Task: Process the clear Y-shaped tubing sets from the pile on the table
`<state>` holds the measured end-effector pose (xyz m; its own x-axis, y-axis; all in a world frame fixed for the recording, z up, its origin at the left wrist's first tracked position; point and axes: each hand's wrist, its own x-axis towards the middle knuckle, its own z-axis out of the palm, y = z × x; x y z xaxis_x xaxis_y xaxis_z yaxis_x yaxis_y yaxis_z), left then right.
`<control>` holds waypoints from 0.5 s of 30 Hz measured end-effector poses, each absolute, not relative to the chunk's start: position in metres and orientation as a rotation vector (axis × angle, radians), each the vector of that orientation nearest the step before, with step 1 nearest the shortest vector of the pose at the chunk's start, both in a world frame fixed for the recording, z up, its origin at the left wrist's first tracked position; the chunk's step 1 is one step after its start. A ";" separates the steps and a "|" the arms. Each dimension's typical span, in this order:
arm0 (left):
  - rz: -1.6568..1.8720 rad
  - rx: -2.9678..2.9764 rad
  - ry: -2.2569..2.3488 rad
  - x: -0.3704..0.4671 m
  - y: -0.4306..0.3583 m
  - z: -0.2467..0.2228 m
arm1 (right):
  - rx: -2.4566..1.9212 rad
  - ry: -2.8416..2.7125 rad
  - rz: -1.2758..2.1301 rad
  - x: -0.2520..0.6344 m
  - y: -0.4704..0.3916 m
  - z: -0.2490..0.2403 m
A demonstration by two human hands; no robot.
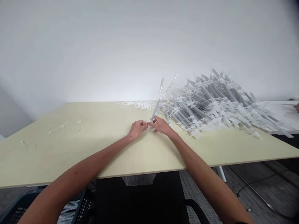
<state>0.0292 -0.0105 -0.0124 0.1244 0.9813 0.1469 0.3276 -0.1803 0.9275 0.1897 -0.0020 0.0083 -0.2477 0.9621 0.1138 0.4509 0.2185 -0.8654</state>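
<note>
Near the middle of the pale yellow table (93, 155), my two hands meet at the lower end of a grey tube piece (156, 109). My right hand (160, 125) is closed on that end, thumb and fingers pressed together. The tube leans upward and away, with a clear strip (171, 84) rising from its upper part. My left hand (137, 129) is pinched beside it, its fingertips touching the right fingertips; what lies between the left fingers is too small to make out.
To the right lies a large heap of grey tubes with white ties (210, 102). Small white ties (142, 105) lie by the wall. A few loose ties (58, 127) are at the left. A dark basket (81, 208) stands below the table. Another person's hand (296, 107) shows far right.
</note>
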 end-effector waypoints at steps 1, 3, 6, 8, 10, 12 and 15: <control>1.067 1.621 1.284 0.029 -0.009 -0.013 | -1.262 -1.779 1.035 0.190 -0.003 0.008; 1.060 1.606 1.258 0.027 -0.006 -0.013 | -1.140 -1.714 1.205 0.190 -0.004 0.008; 1.043 1.589 1.237 0.024 -0.003 -0.014 | -1.028 -1.684 1.320 0.190 -0.003 0.005; 1.023 1.572 1.212 0.022 -0.001 -0.013 | -1.012 -1.682 1.327 0.190 0.001 0.002; 0.989 1.559 1.152 0.018 0.002 -0.013 | -1.015 -1.684 1.322 0.189 0.004 -0.001; 0.934 1.552 1.047 0.012 0.005 -0.013 | -1.021 -1.696 1.314 0.189 0.007 -0.003; 0.843 1.530 0.868 0.002 0.011 -0.014 | -1.029 -1.706 1.298 0.189 0.008 -0.003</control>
<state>0.0024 0.0111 -0.0137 0.4726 0.8798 0.0514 0.0774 -0.0995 0.9920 0.1894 0.0081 -0.0025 -0.3998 0.9123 0.0890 0.1574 0.1640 -0.9738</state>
